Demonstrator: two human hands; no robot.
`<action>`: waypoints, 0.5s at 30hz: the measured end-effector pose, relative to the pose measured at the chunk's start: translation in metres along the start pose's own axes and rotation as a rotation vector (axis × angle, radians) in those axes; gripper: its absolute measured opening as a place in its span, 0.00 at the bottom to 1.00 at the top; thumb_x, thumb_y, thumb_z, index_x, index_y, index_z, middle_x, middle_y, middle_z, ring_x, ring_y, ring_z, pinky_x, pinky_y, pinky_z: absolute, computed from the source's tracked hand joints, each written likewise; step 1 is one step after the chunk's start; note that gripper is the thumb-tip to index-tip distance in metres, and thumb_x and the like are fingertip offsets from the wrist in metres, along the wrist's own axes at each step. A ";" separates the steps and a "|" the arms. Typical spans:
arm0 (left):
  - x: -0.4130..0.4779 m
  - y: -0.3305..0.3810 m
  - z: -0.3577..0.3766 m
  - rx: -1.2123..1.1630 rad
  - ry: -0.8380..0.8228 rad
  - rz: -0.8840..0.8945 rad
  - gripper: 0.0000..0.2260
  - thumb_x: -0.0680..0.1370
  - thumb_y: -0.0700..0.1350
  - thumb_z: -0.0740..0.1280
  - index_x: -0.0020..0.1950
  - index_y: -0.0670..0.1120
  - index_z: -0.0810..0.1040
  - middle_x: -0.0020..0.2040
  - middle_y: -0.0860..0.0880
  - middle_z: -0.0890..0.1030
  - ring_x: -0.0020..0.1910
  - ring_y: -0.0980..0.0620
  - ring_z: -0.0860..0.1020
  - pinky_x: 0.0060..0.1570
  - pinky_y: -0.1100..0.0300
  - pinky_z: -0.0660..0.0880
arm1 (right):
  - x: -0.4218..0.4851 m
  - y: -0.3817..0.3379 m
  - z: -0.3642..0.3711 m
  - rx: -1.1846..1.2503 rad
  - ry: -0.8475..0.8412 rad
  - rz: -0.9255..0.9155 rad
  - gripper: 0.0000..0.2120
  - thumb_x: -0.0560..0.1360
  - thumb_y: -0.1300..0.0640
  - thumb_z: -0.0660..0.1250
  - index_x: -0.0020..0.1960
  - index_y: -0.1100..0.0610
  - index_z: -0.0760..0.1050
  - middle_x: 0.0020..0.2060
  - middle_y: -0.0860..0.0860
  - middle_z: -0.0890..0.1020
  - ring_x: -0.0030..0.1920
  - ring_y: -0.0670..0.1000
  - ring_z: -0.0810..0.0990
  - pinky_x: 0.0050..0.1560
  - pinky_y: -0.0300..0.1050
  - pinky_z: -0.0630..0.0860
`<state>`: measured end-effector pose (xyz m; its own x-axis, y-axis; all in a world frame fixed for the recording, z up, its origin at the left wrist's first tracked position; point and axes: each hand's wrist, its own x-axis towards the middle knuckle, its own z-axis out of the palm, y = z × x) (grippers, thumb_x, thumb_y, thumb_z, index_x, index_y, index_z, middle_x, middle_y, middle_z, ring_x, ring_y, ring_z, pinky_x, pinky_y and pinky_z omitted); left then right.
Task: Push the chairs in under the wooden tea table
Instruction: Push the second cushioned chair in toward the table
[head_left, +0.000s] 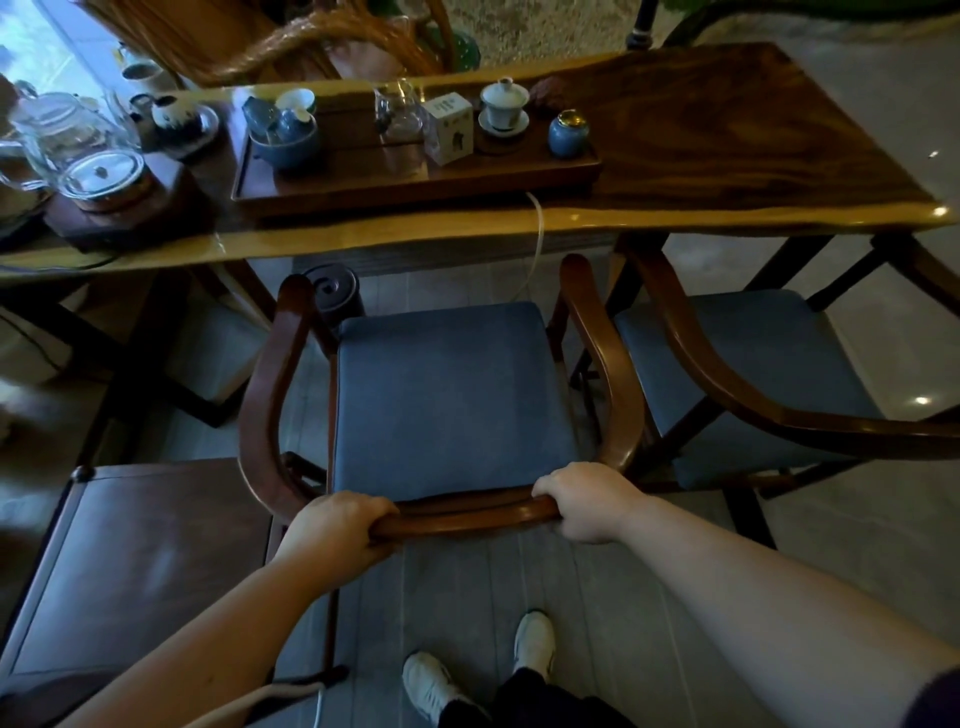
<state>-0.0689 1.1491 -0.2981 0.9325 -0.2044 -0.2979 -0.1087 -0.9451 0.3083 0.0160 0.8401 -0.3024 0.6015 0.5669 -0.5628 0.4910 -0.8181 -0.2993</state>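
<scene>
A wooden armchair with a blue seat cushion (452, 395) stands in front of me, its front facing the long wooden tea table (727, 130). My left hand (332, 525) and my right hand (582, 501) both grip its curved back rail (467, 512), one at each end. The chair's front edge sits just short of the table's near edge. A second chair with a blue seat (748, 379) stands to the right, partly under the table's right end.
A wooden tea tray (415, 182) with cups, jars and a white box sits on the table, a glass kettle (78, 140) at the left. A dark low stool or side table (130, 561) is at my left. A white cord (537, 244) hangs off the table.
</scene>
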 end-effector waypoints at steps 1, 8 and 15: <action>-0.001 0.001 0.001 0.000 0.004 -0.009 0.13 0.70 0.56 0.73 0.52 0.58 0.77 0.45 0.56 0.81 0.48 0.54 0.77 0.47 0.58 0.74 | 0.000 0.000 0.000 0.017 -0.004 0.004 0.15 0.71 0.55 0.70 0.58 0.51 0.79 0.51 0.50 0.83 0.52 0.54 0.80 0.52 0.53 0.79; -0.011 0.004 0.006 -0.038 0.007 -0.135 0.35 0.69 0.58 0.73 0.71 0.50 0.63 0.65 0.46 0.75 0.64 0.45 0.70 0.64 0.49 0.68 | -0.006 0.000 0.002 0.117 0.070 -0.037 0.22 0.72 0.50 0.72 0.65 0.50 0.76 0.61 0.50 0.81 0.62 0.53 0.77 0.62 0.52 0.74; -0.045 0.003 -0.003 0.188 0.121 -0.143 0.39 0.72 0.69 0.61 0.76 0.50 0.55 0.75 0.44 0.63 0.74 0.43 0.56 0.71 0.45 0.52 | -0.001 -0.026 -0.007 -0.095 0.148 -0.271 0.45 0.75 0.36 0.66 0.81 0.45 0.43 0.81 0.53 0.52 0.79 0.54 0.51 0.77 0.56 0.49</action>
<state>-0.1096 1.1565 -0.2808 0.9761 -0.0442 -0.2129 -0.0246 -0.9953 0.0940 0.0072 0.8612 -0.2885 0.5223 0.7766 -0.3523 0.6984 -0.6266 -0.3459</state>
